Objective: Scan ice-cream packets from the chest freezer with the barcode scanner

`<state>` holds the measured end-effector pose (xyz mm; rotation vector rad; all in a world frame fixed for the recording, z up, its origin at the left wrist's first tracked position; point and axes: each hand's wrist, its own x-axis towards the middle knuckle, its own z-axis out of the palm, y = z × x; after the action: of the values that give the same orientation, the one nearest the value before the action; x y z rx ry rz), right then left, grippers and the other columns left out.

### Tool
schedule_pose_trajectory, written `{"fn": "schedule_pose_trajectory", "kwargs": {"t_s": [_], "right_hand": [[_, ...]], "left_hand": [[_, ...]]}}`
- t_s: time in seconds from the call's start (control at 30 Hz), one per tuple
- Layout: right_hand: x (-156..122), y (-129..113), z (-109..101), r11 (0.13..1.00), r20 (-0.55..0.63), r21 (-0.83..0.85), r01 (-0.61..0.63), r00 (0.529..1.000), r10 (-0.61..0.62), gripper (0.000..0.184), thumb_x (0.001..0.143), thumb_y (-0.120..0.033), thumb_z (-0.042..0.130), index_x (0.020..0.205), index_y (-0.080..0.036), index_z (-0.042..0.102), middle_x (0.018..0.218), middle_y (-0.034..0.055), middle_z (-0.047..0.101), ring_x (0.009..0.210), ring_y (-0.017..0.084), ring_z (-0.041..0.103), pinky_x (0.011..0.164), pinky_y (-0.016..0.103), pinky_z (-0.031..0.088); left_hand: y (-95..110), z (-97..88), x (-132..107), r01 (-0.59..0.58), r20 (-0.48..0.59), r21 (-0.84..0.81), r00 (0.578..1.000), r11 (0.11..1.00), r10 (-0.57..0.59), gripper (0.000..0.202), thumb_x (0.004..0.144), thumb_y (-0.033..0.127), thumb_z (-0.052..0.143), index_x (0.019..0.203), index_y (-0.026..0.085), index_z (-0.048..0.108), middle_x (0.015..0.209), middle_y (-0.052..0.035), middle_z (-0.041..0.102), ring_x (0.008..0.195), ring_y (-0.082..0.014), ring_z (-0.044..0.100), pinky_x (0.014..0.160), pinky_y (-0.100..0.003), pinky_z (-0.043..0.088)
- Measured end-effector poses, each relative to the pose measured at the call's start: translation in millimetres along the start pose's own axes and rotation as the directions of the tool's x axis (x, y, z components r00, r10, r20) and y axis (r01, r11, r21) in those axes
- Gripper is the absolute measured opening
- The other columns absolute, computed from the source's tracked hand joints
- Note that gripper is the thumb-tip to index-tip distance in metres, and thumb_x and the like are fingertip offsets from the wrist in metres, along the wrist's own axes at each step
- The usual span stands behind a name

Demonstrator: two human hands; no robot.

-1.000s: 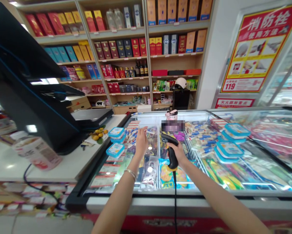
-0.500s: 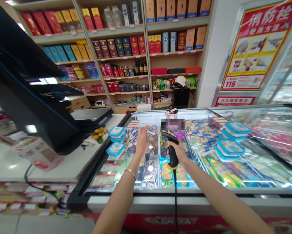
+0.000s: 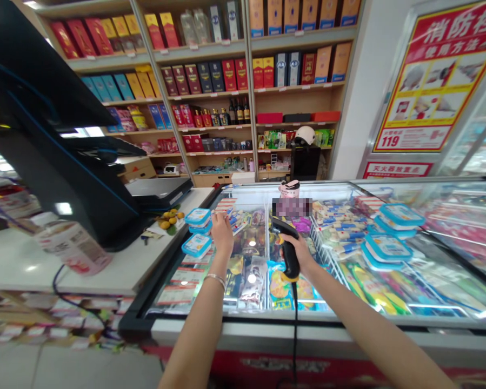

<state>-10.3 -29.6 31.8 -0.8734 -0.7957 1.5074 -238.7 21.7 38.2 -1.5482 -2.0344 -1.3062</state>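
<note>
Right hand [image 3: 303,255] grip closed round the scanner [image 3: 288,247] handle, nose toward 10 o'clock, probably to face the blue-lid tubs [image 3: 197,217] at left hand [image 3: 222,233], whose grip can't be told.

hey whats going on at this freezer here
A person stands at a glass-topped chest freezer in a shop. Their right hand grips a corded barcode scanner held over the glass. Their left hand is right beside a stack of blue-lidded tubs at the freezer's left edge; whether it touches them is unclear. More tubs sit on the glass to the right.
</note>
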Motion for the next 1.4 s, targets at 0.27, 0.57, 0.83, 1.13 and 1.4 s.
{"fn": "schedule_pose_trajectory", "kwargs": {"t_s": [0.27, 0.57, 0.83, 1.13, 1.4], "right_hand": [[3.4, 6.8, -3.1, 1.0, 0.072, 0.018, -0.024, 0.997, 0.023, 0.033, 0.058, -0.034, 0.076, 0.079, -0.018, 0.057, 0.06, 0.0011, 0.067, 0.036, 0.013, 0.054, 0.033, 0.025, 0.044], [7.3, 10.9, -5.0, 0.999, 0.081, 0.022, -0.028, 0.996, 0.026, 0.029, 0.058, -0.034, 0.076, 0.074, -0.017, 0.059, 0.059, 0.0017, 0.065, 0.036, 0.013, 0.053, 0.032, 0.024, 0.043], [3.3, 5.4, -2.0, 0.999, 0.062, 0.012, -0.046, 0.997, 0.045, 0.028, 0.058, -0.031, 0.074, 0.078, -0.018, 0.058, 0.058, 0.0016, 0.065, 0.036, 0.013, 0.053, 0.033, 0.024, 0.043], [4.2, 7.4, -3.4, 1.0, 0.052, 0.006, -0.023, 0.998, 0.022, 0.032, 0.057, -0.034, 0.077, 0.076, -0.019, 0.057, 0.053, -0.0011, 0.062, 0.036, 0.013, 0.053, 0.032, 0.023, 0.043], [-34.8, -78.2, -28.6, 0.965, -0.001, 0.073, 0.25, 0.968, -0.251, 0.028, 0.063, -0.037, 0.078, 0.075, -0.018, 0.06, 0.054, -0.002, 0.059, 0.038, 0.011, 0.052, 0.032, 0.021, 0.042]], "left_hand": [[-3.0, 3.8, -6.6, 0.075, 0.1, 0.32, 0.989, 0.945, -0.112, 0.025, 0.094, 0.02, 0.036, 0.109, 0.011, 0.054, 0.112, -0.0146, 0.058, 0.082, -0.0214, 0.064, 0.065, -0.029, 0.049], [-14.8, 19.4, -9.4, -0.016, 0.064, 0.351, 0.998, 0.936, -0.007, 0.031, 0.09, 0.006, 0.031, 0.111, 0.01, 0.053, 0.109, -0.0164, 0.061, 0.097, -0.0233, 0.06, 0.083, -0.032, 0.047], [-14.9, 19.6, -9.6, -0.01, 0.121, 0.351, 0.992, 0.936, -0.035, 0.036, 0.09, 0.006, 0.03, 0.116, 0.006, 0.055, 0.115, -0.0198, 0.06, 0.106, -0.0268, 0.06, 0.09, -0.035, 0.048], [-11.8, 13.2, -12.1, -0.002, 0.107, 0.311, 0.994, 0.95, -0.033, 0.038, 0.089, 0.005, 0.029, 0.118, 0.008, 0.054, 0.114, -0.0197, 0.061, 0.105, -0.0262, 0.061, 0.089, -0.037, 0.048], [45.9, -4.0, -7.2, -0.238, 0.136, 0.026, 0.963, 0.971, 0.233, 0.039, 0.088, 0.003, 0.035, 0.124, 0.011, 0.048, 0.123, -0.0176, 0.056, 0.113, -0.024, 0.056, 0.097, -0.037, 0.044]]}}
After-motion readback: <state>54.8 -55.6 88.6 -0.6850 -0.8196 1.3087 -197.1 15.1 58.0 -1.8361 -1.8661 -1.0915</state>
